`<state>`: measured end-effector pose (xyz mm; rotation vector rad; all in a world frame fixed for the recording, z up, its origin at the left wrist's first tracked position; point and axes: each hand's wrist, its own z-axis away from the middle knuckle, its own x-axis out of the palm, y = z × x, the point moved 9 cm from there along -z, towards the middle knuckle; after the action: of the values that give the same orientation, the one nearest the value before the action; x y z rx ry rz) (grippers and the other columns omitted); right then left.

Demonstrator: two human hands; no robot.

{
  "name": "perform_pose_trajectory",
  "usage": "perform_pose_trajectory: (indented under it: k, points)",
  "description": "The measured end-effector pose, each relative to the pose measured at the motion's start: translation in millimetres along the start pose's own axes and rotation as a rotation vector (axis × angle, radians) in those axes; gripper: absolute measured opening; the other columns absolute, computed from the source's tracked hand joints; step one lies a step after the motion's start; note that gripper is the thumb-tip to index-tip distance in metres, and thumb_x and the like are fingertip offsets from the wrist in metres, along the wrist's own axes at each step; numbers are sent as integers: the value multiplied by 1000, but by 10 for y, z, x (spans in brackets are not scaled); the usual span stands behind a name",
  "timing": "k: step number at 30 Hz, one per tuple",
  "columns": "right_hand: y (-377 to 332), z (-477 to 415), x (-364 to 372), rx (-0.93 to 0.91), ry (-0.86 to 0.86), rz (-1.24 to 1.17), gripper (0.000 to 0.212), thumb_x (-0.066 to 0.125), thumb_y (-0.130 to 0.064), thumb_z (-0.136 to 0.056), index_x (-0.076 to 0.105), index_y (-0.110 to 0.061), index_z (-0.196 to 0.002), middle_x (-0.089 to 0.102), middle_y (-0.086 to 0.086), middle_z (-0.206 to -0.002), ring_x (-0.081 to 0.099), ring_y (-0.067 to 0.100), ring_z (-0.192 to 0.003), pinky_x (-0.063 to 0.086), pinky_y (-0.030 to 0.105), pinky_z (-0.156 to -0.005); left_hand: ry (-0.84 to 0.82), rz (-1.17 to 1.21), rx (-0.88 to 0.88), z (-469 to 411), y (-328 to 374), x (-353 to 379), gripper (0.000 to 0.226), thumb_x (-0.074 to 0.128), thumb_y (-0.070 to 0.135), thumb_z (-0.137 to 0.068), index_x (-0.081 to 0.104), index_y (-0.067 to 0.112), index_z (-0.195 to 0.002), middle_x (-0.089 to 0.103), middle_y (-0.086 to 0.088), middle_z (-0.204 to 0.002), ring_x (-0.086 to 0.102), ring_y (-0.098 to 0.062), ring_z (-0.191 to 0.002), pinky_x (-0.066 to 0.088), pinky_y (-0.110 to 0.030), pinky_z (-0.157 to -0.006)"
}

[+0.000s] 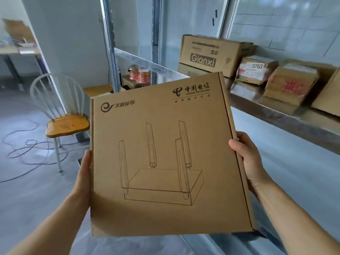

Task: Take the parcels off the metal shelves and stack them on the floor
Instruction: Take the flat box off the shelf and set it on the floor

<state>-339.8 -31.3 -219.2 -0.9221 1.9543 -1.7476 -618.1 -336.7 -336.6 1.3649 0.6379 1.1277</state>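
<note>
Place: a bare storeroom for parcels.
Shelving: a metal shelf (pixel 276 116) crosses the right of the frame, carried on a slotted steel upright (pixel 108 34).
Stock: taped cardboard parcels (pixel 290 83) crowd it, one numbered 5763, beside a large Gianxi carton (pixel 211 54).
Finish: grey floor (pixel 27 199); white tiled wall (pixel 294 24) at upper right.
Odds: loose cables (pixel 27 150) and a chair (pixel 68 124) at left; a cluttered table (pixel 18 51) at upper left.

My left hand (pixel 83 173) and right hand (pixel 248 157), both bare; my left forearm (pixel 60 214) and right forearm (pixel 287 208) likewise bare, slender, uncovered right to the near edge.
</note>
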Motion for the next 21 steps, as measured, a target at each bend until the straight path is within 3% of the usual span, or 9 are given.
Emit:
perform_pose_trajectory:
  k: [2,5,7,10,12,14,16,19,21]
  points:
    - [263,-131,200,43,-18,-9,22,63,-21,-79,62,-13,-100,72,5,-84,68,21,-73,58,36,-62,36,7,-22,-132,-60,-276,48,29,60,-99,65,32,-108,72,-2,-101,69,-17,-85,49,-37,-72]
    - [644,-309,449,108,-24,11,6,58,-9,-93,61,-13,-96,71,-1,-74,67,15,-63,55,29,-54,57,49,-93,-307,-161,-575,57,33,62,-97,80,30,-94,77,-1,-95,74,-14,-79,59,-33,-67]
    - [911,-417,607,163,-23,11,16,47,-2,-99,59,-11,-95,70,-2,-70,66,13,-60,54,25,-52,45,70,-136,-396,-216,-732,58,33,62,-97,82,32,-88,78,-1,-96,74,-14,-81,60,-32,-69]
    - [1262,-547,838,245,-42,3,17,44,-3,-99,57,-11,-91,68,-1,-69,64,12,-58,53,23,-51,76,60,-185,-517,-291,-992,60,34,65,-95,79,25,-103,75,-7,-108,73,-19,-91,60,-35,-76]
    - [1452,-638,990,282,-70,-1,5,53,-13,-94,57,-10,-93,66,3,-73,64,14,-61,53,26,-52,111,44,-199,-563,-313,-1139,60,35,65,-95,76,22,-107,75,-8,-108,74,-20,-89,61,-34,-73]
    - [1619,-717,1131,324,-81,-18,29,57,-27,-82,58,-6,-101,64,9,-83,63,22,-72,53,31,-62,113,27,-216,-620,-387,-1259,60,33,65,-95,72,21,-110,76,-7,-103,74,-18,-83,60,-31,-67]
    - [1796,-793,1249,371,-91,-13,43,58,-34,-82,59,-5,-114,61,17,-96,62,26,-82,53,30,-67,132,16,-238,-653,-450,-1353,60,31,64,-96,70,19,-110,78,-5,-92,74,-16,-75,60,-27,-59]
    - [2129,-882,1364,462,-105,-24,47,59,-41,-88,62,-7,-120,63,18,-102,66,23,-81,56,28,-67,152,22,-284,-697,-563,-1473,60,29,62,-97,68,17,-108,78,-3,-80,74,-15,-66,58,-25,-52]
    - [2326,-952,1402,500,-108,-2,44,58,-42,-92,68,-6,-114,70,13,-99,70,21,-81,57,30,-70,159,24,-324,-732,-640,-1531,62,28,63,-97,67,16,-107,77,-5,-77,73,-16,-62,57,-25,-49]
